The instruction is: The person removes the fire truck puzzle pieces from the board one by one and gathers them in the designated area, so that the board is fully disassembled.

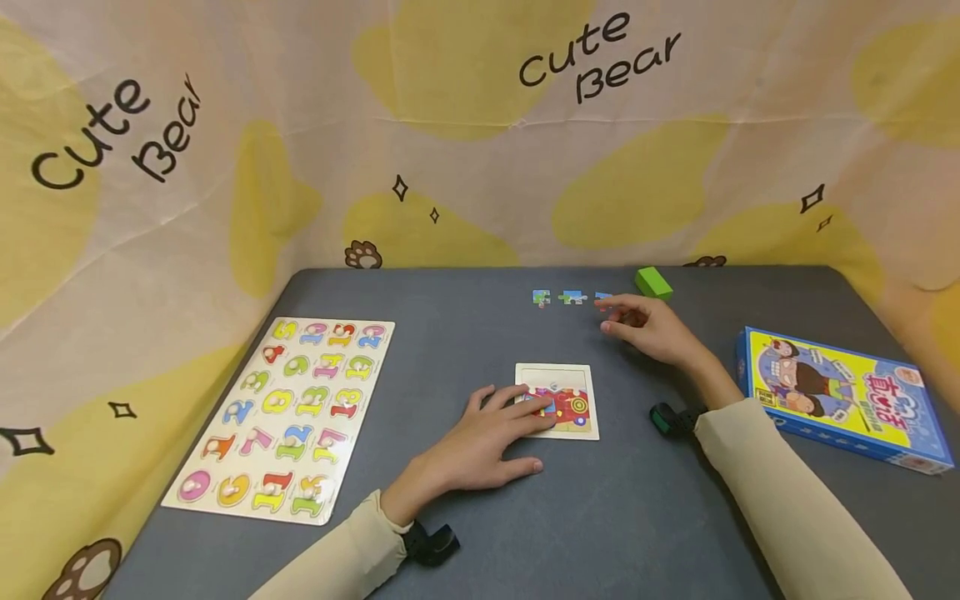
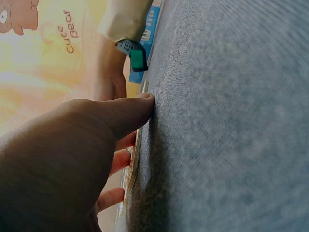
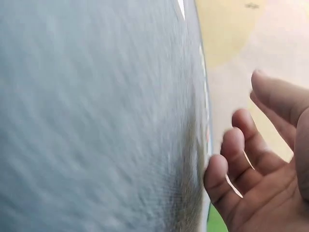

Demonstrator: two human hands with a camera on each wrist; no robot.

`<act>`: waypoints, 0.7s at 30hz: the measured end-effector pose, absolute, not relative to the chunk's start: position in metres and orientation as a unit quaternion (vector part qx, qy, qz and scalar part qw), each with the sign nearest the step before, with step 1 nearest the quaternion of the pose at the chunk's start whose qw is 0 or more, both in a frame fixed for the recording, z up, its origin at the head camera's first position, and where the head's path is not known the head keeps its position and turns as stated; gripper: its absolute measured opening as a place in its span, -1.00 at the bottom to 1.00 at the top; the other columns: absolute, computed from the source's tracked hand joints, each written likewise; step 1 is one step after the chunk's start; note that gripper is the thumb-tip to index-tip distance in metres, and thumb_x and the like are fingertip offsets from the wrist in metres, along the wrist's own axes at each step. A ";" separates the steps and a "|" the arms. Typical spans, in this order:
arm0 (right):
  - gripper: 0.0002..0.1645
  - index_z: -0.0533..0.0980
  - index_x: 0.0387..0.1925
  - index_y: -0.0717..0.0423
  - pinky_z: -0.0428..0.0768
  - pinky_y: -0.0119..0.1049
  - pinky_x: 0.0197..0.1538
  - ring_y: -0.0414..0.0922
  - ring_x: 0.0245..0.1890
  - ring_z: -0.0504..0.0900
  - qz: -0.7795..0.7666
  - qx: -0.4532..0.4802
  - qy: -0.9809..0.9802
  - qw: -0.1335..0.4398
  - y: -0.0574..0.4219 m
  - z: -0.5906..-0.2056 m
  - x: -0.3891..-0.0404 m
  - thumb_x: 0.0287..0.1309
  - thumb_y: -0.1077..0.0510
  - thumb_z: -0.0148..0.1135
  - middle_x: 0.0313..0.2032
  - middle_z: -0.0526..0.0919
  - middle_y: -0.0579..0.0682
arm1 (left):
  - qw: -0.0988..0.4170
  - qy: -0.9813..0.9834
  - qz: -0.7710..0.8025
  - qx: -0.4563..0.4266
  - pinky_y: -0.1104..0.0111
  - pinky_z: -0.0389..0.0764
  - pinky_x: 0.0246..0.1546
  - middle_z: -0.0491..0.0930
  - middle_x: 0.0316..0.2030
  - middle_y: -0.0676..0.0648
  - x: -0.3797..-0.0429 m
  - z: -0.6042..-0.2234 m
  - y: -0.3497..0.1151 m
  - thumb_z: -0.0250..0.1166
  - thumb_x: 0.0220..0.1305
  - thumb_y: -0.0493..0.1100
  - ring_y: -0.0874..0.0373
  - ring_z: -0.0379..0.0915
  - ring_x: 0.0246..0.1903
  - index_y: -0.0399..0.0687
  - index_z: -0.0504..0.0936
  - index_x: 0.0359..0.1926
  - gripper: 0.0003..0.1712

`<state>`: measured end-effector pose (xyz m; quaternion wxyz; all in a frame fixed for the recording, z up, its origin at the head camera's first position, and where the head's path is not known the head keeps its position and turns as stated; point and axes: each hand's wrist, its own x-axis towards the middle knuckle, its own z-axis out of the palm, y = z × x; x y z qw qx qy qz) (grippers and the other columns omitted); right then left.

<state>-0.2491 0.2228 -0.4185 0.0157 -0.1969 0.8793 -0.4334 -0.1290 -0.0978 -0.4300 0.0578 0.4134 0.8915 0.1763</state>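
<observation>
Behind the desk [image 1: 435,342] and down its left side hangs a cloth [image 1: 465,158], cream with yellow patches and lettered "Cute Bear". The desk itself is dark grey, with rounded far corners. Along its left edge lies the board [image 1: 261,419], cream, with rows of coloured numbers [image 1: 347,403]. By the right edge, at a slant, lies the box [image 1: 840,396], blue and yellow with cartoon figures on its face.

My left hand [image 1: 491,433] is laid palm down, fingers [image 2: 120,162] nearly straight and spread, thumb [image 2: 133,108] out to the side; it grips nothing. My right hand [image 1: 652,329] is towards the far edge, right of the middle, its fingers loosely bent and the thumb apart; I see nothing pinched between them.

Near the middle of the desk is the tray [image 1: 551,375], flat and cream, with my left fingertips over its left edge and on the red picture [image 1: 576,407] in its lower part. A black band [image 1: 431,543] sits at each wrist.

Near the far edge, just beyond my right hand, is the block [image 1: 654,283], green. Smallest are three pieces [image 1: 573,297], mostly blue and green, set apart in a row near the far edge, left of the block. My right fingertips partly cover the rightmost; whether they touch it, I cannot tell.
</observation>
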 end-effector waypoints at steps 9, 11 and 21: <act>-0.66 0.69 0.06 0.05 0.53 -0.34 -0.20 -0.13 -0.32 0.53 -0.398 -0.295 0.863 0.095 0.194 -0.414 -0.220 0.26 0.13 0.41 -0.14 0.70 -0.03 | 0.059 0.893 0.174 0.411 -0.22 -0.04 0.46 0.23 0.55 0.14 -0.129 -0.429 -0.097 0.27 0.39 0.20 0.01 -0.06 0.59 0.26 0.40 0.47 -0.32; -0.67 0.71 0.04 0.02 0.51 -0.34 -0.20 -0.12 -0.32 0.51 -0.384 -0.306 0.866 0.094 0.186 -0.412 -0.215 0.23 0.13 0.43 -0.21 0.66 -0.08 | 0.060 0.892 0.175 0.412 -0.21 -0.03 0.45 0.23 0.55 0.14 -0.129 -0.429 -0.097 0.27 0.39 0.19 -0.03 -0.06 0.59 0.25 0.41 0.47 -0.32; -0.71 0.72 -0.02 0.02 0.35 -0.26 -0.17 -0.03 -0.26 0.42 -0.345 -0.359 0.864 0.069 0.159 -0.412 -0.202 0.20 0.19 0.43 -0.28 0.63 -0.08 | 0.047 0.889 0.168 0.424 -0.16 0.06 0.42 0.25 0.54 0.10 -0.131 -0.430 -0.098 0.29 0.38 0.19 -0.11 -0.02 0.56 0.22 0.42 0.47 -0.31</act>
